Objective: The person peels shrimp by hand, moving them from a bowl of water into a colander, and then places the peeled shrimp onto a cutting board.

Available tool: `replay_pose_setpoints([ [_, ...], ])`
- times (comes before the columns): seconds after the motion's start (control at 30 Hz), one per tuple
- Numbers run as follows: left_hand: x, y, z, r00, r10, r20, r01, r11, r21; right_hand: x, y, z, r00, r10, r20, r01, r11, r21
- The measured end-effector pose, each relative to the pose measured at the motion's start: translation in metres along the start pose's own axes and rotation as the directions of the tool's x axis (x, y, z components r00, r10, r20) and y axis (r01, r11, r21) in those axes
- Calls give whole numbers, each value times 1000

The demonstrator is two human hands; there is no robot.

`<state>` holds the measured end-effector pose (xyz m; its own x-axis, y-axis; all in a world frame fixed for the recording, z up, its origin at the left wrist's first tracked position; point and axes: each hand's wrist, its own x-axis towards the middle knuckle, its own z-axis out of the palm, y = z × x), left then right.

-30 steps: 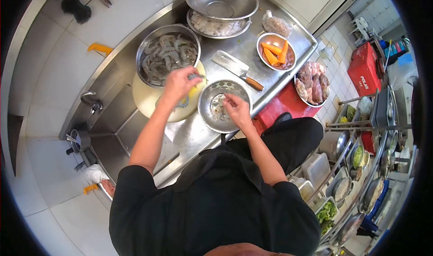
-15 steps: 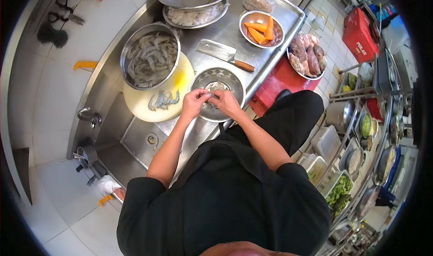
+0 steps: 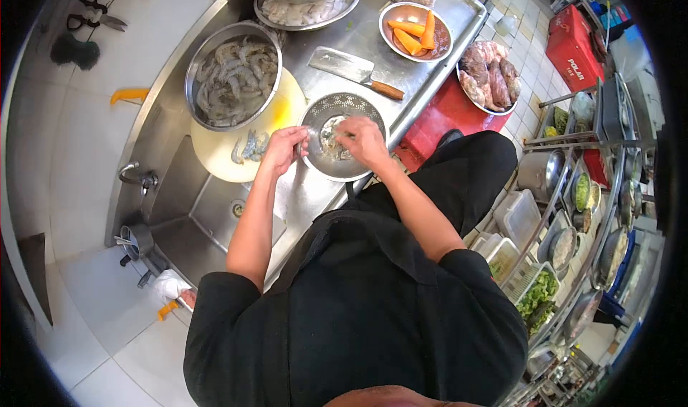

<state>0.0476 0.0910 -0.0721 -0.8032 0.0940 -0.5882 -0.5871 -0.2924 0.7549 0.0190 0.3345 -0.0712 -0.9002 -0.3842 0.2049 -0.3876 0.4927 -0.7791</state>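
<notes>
I see the hands have parted: right hand pinches, seemingly, a shrimp over the colander; the fingers of the left hand I cannot tell.

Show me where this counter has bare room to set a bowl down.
Bare steel lies between the cleaver, the carrot bowl and the meat bowl, and in a strip between the colander and the sink. Crowded: the shrimp bowl overlaps the cutting board, with the left hand and right hand at the colander.
</notes>
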Motion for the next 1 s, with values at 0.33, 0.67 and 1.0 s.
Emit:
replay_pose_setpoints([
  [0.33, -8, -6, 47, 988, 154, 10, -144, 900, 412, -2, -27, 8, 999, 35, 32, -38, 996, 85],
  [0.67, -16, -13, 47, 997, 79, 7, -79, 986, 149, -5, -28, 21, 964, 265, -18, -255, 942, 217],
  [1.0, 0, -47, 62, 727, 655, -204, -483, 700, 527, -12, 0, 39, 695, 596, 401, -673, 346, 654],
])
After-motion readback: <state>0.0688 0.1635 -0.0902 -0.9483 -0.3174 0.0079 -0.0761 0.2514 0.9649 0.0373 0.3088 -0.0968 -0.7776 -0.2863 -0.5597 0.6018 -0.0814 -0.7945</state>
